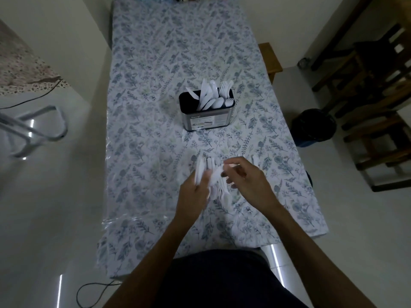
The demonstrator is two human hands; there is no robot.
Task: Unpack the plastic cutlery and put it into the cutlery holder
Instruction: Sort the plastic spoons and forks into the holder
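A metal cutlery holder (205, 121) stands mid-table with several white plastic knives, spoons and forks (213, 96) upright in it. Nearer to me, a clear plastic packet of white plastic spoons (219, 192) lies on the floral tablecloth (155, 130). My left hand (193, 196) grips the left side of this bundle. My right hand (246, 181) pinches a white piece at the bundle's top, fingers curled. More white cutlery (254, 160) lies just beyond my right hand, partly hidden.
A clear plastic sheet (124, 221) covers the table's near left. A dark bin (313, 127) stands right of the table, with wooden chairs (367, 85) beyond it. A metal chair frame (37, 130) is on the left. Cables run along the floor.
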